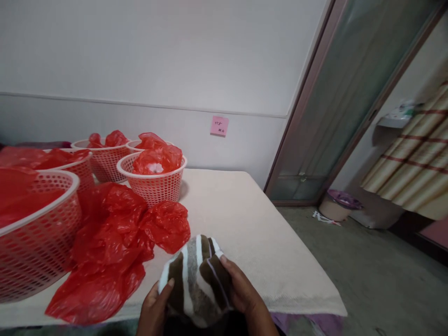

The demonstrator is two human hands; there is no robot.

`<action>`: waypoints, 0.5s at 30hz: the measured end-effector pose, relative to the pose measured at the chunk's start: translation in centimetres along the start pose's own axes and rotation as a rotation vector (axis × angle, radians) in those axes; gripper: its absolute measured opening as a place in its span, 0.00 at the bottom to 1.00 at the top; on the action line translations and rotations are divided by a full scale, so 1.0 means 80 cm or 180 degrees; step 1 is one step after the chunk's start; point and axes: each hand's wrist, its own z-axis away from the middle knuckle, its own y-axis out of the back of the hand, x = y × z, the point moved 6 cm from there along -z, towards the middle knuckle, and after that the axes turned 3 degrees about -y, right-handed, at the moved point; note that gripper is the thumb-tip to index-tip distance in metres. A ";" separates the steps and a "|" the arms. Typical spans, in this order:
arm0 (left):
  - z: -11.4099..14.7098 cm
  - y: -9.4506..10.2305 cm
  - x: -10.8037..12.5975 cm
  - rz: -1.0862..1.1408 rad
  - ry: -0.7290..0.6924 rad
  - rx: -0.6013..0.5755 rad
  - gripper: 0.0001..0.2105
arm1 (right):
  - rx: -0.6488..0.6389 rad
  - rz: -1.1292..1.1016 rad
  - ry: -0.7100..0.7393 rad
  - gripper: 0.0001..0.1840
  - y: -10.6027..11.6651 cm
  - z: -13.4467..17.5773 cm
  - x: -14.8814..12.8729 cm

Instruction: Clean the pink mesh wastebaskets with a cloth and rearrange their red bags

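The cloth [194, 277] looks matt and fuzzy, the bags [112, 233] glossy crinkled plastic.

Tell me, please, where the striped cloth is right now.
In the head view, the striped cloth is at the bottom, slightly left of centre, held between the left hand and the right hand, right of the loose red plastic.

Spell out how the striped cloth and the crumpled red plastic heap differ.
The brown, grey and white striped cloth is patterned and matte; the crumpled red plastic heap is plain red and shiny.
The cloth is held between the left hand and right hand; the heap lies on the white-covered surface, touched by neither.
The cloth is compact; the heap spreads wider.
Both look soft and flexible.
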 end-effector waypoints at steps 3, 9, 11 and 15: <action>0.002 0.012 -0.002 0.0086 0.0039 0.0110 0.32 | -0.0124 0.0206 -0.0144 0.22 -0.001 0.001 0.002; 0.006 0.033 -0.021 -0.0242 0.0453 0.0005 0.28 | 0.0153 0.1520 -0.0212 0.21 0.011 -0.015 0.011; 0.007 0.039 -0.029 -0.0340 0.0620 -0.0033 0.28 | 0.0451 0.2000 -0.0139 0.19 0.018 -0.022 0.011; 0.009 0.028 -0.027 -0.0450 0.0420 -0.0251 0.28 | 0.0677 0.2634 0.0013 0.15 0.022 -0.037 0.013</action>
